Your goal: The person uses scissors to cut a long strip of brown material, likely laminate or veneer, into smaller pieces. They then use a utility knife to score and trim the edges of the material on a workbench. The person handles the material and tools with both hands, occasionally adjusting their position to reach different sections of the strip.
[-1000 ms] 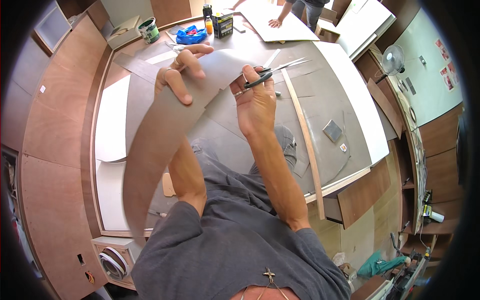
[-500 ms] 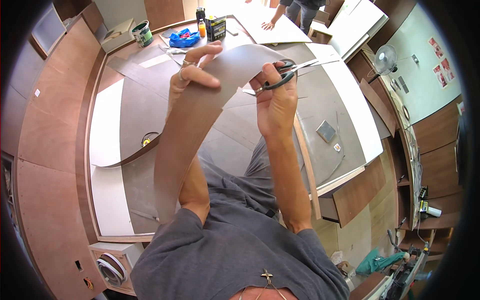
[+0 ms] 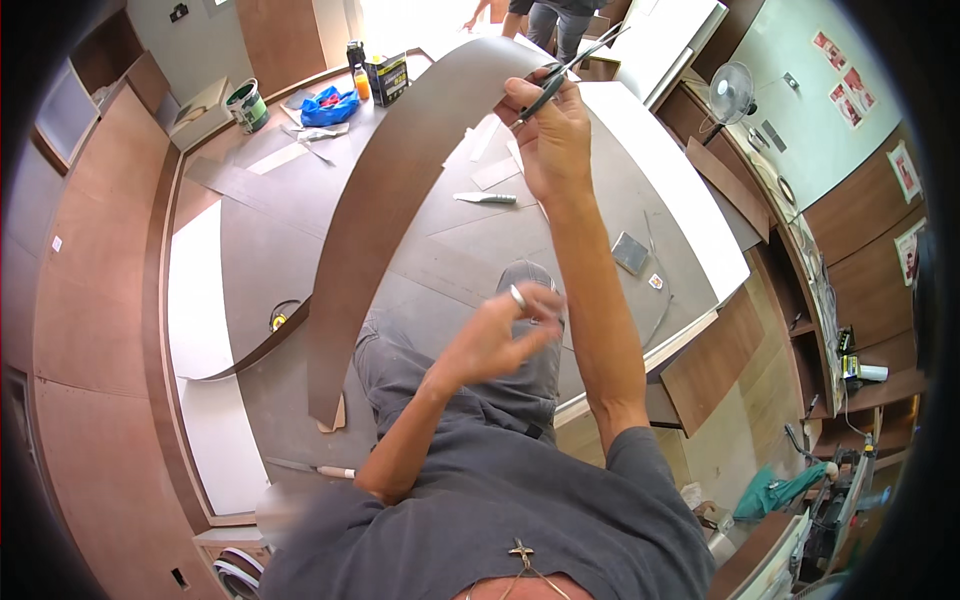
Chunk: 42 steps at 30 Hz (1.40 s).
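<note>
My right hand (image 3: 555,140) is raised, closed around black-handled scissors (image 3: 545,95) whose blades point up and to the right. The same hand also pinches the edge of a long, brown, flexible sheet strip (image 3: 375,215). From there the strip arches over to the left and hangs down in front of the board, one long edge jagged. My left hand (image 3: 500,335) is off the strip, in front of my lap, fingers partly curled and apart, smeared by motion. Nothing shows in it. A utility knife (image 3: 485,198) lies on the board beyond it.
Beneath me spreads a large grey-brown board (image 3: 450,265) with white borders. A wooden-handled knife (image 3: 310,468), tape measure (image 3: 278,318), square metallic piece (image 3: 629,252), blue bag (image 3: 330,105) and bucket (image 3: 248,105) lie around. A person (image 3: 560,25) stands at the far side.
My left hand has let go of the strip and come down toward my lap. The right hand still holds scissors and strip, now higher in view. The view has shifted slightly.
</note>
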Available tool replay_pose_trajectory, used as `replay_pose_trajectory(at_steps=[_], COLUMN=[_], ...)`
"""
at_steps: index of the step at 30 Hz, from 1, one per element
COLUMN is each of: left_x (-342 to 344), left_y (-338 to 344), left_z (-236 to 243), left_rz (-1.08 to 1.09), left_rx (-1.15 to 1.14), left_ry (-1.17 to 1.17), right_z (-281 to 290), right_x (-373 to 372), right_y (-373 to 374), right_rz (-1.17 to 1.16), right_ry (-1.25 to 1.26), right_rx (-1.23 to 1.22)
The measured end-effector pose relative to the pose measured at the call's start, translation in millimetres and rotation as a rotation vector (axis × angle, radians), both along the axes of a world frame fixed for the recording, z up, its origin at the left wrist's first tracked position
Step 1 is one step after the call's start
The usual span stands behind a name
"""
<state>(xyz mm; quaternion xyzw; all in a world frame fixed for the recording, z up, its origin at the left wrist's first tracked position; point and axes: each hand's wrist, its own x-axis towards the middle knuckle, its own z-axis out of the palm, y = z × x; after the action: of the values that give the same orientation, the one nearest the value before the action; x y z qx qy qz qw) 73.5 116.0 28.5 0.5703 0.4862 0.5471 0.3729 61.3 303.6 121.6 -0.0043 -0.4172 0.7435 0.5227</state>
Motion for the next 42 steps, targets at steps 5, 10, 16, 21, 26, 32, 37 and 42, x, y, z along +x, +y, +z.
replay_pose_trajectory(at_steps=[5, 10, 16, 21, 26, 32, 37, 42], left_x=[-52, -139, -154, -178, -208, -202, -214, -197], left_y=[-34, 12, 30, 39, 35, 13, -7, -18], left_z=[90, 141, 175, 217, 268, 306, 315, 315], left_rz=[0.119, 0.709, 0.305, 0.321, 0.408, 0.608, 0.809, 0.718], left_rx=[0.544, 0.627, 0.182, 0.396, 0.578, 0.751, 0.865, 1.04], left_ry=[0.375, 0.549, 0.115, 0.098, 0.146, 0.234, 0.304, 0.246], right_z=[8, 40, 88, 125, 96, 99, 128, 153], right_x=[5, 0, -5, -9, -12, -20, -31, -43], right_y=[17, 16, 19, 13, 1, -23, -41, -50], right_rz=[0.003, -0.034, -0.016, -0.222, -0.336, -0.338, -0.355, -0.37], right_ry=[-0.002, 0.052, -0.031, -0.054, -0.217, -0.379, -0.367, -0.339], right_rx=[0.074, 0.257, 0.42, 0.51, 0.639, 0.776, 0.916, 1.03])
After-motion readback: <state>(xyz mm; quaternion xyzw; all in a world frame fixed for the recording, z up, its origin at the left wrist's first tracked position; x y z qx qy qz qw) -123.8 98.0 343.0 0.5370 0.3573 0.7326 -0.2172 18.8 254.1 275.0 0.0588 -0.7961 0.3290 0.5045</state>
